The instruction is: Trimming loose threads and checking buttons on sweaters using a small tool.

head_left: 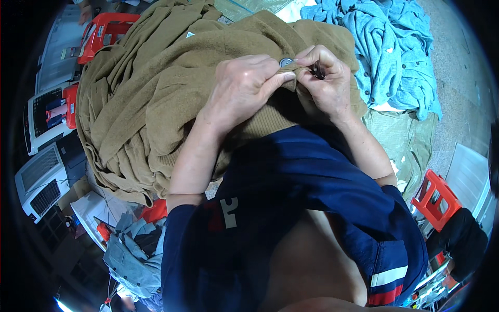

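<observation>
Brown knitwear (192, 57) lies heaped before me, ribbed at its lower band. My left hand (241, 86) pinches the garment's edge between thumb and fingers. Facing it, my right hand (330, 83) is closed on the same edge, thumb and forefinger together. Between the two hands, a round grey button (285, 62) shows at the fabric's edge. A small dark object (318, 70) is tucked in the right hand's fingers; most of it is hidden, so its kind cannot be told.
Light blue knitwear (384, 47) is piled at the far right, beside a green sheet (403, 140). Red plastic stools stand at the far left (106, 31) and right (436, 200). Grey-blue garments (132, 260) hang at the lower left, near white machines (39, 179).
</observation>
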Available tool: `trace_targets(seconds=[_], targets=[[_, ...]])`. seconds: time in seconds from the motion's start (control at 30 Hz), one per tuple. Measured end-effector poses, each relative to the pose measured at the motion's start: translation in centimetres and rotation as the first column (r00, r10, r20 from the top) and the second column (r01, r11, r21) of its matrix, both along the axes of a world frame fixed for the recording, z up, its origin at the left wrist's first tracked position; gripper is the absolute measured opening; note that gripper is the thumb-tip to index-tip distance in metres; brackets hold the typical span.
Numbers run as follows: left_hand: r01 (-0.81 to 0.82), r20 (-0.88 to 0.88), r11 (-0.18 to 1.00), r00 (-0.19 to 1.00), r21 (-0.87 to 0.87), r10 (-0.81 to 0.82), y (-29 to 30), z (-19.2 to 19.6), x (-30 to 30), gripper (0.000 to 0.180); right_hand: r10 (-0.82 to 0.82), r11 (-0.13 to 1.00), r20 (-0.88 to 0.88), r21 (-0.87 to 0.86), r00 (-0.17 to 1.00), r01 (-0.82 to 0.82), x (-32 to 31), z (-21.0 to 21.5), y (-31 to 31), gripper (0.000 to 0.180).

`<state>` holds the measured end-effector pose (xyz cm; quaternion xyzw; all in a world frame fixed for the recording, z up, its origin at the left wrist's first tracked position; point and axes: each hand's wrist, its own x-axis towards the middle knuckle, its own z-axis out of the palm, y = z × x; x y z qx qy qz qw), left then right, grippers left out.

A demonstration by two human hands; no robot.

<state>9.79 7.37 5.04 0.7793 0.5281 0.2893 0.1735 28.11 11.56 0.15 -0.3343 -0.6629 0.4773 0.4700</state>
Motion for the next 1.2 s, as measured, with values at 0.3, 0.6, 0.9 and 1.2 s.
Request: trace_targets(seconds=[0.3,0.6,0.9,1.2], targets=[[-0.200,-0.206,0.979,0.957,0.033,0.203,0.2,0.2,-0.8,0.018,0.042,0.983,0.310,0.157,0.950,-0.094,1.9,-0.2,0.6,0.023],[-0.220,-0.495,0.895,0.869,-0.388,-0.002,-0.9,3.0,-8.1,0.016,0.228,0.970,0.705,-0.105,0.671,-0.220,7.3,-3.3,0.3,0.019],[-0.134,0.109,0.854,0.970,-0.503,0.216,-0.8,5.5,-7.4,0.019,-0.073,0.914,0.408,0.392,0.910,-0.102,7.4,-1.1,0.2,0.018],[0.149,0.539,0.779,0.798,-0.609,0.269,0.5,6.9,-0.1,0.012,-0.065,0.579,0.174,0.809,0.983,-0.105,2.8,3.7,0.5,0.023]])
